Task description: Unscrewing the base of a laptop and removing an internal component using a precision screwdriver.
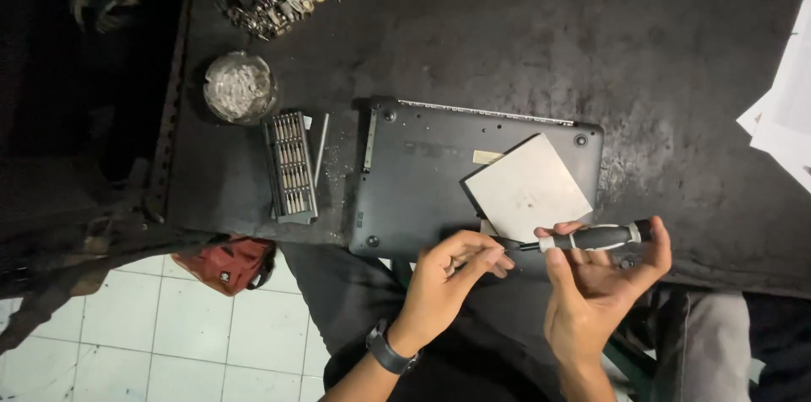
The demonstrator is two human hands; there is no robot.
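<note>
Head view: right hand (604, 279) closed round a black-grey screwdriver (583, 238), held over the near edge of an upturned laptop (422, 182) on the bench (524, 39). Left hand (452, 271) pinches at its tip, prob. seating a bit. Long axis runs left-right, tip pointing left. Next needs tip lined up w/ a screw.
</note>
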